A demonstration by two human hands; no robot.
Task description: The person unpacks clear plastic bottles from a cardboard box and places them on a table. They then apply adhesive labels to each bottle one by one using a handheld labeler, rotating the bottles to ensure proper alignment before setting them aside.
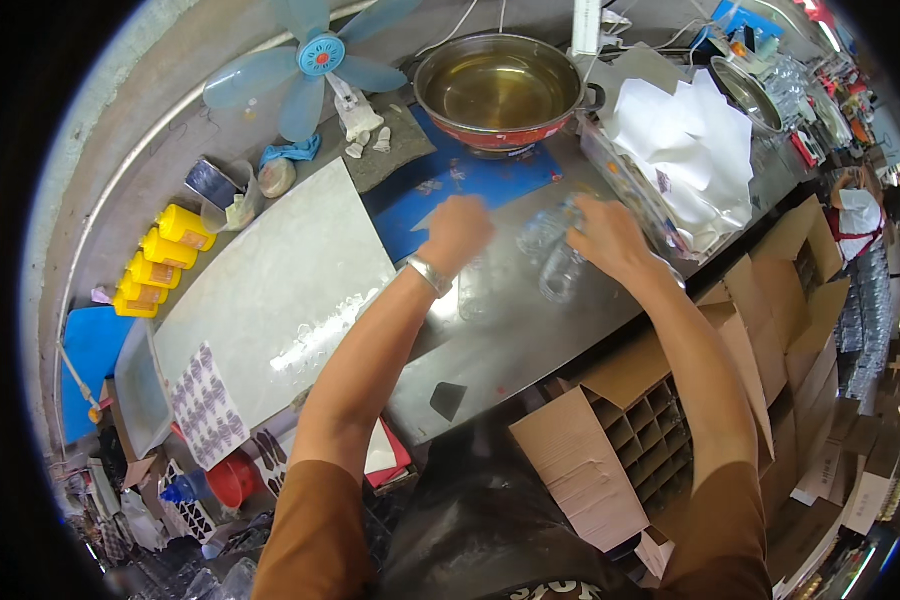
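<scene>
Cluttered workshop, seen from above; long grey metal counter (510, 330) running across the middle, curved by the lens; pale glossy rectangular slab (280, 290) lying on its left part, with a sheet of small dark printed stickers (205, 405) at the near corner; row of yellow plastic bottles (155, 262) lined up beyond the slab's left edge; light blue table fan (315, 60) standing at the far side; wide steel basin with red base, filled with yellowish liquid (500, 90), set on a blue mat (470, 175) behind the hands; heap of white paper sheets (685, 140) piled to the right.

Left hand (457, 232), with a silver bracelet (430, 275) on the wrist, hovered over the counter near the blue mat, fingers curled into a loose fist; whether anything was pinched in its grip, could not tell.

Right hand (608, 235) rested on the cluster of small clear glass bottles (555, 250) standing on the counter between the two hands, fingers closed narrowly over the nearest of them; another clear bottle (473, 290) just below the left wrist, apart from the cluster.

Open brown cardboard box with divider cells (640, 440) placed below the counter's near edge, beside the right forearm; more flat brown cartons (810, 300) stacked further right; red round tub (232, 478) down at lower left.
</scene>
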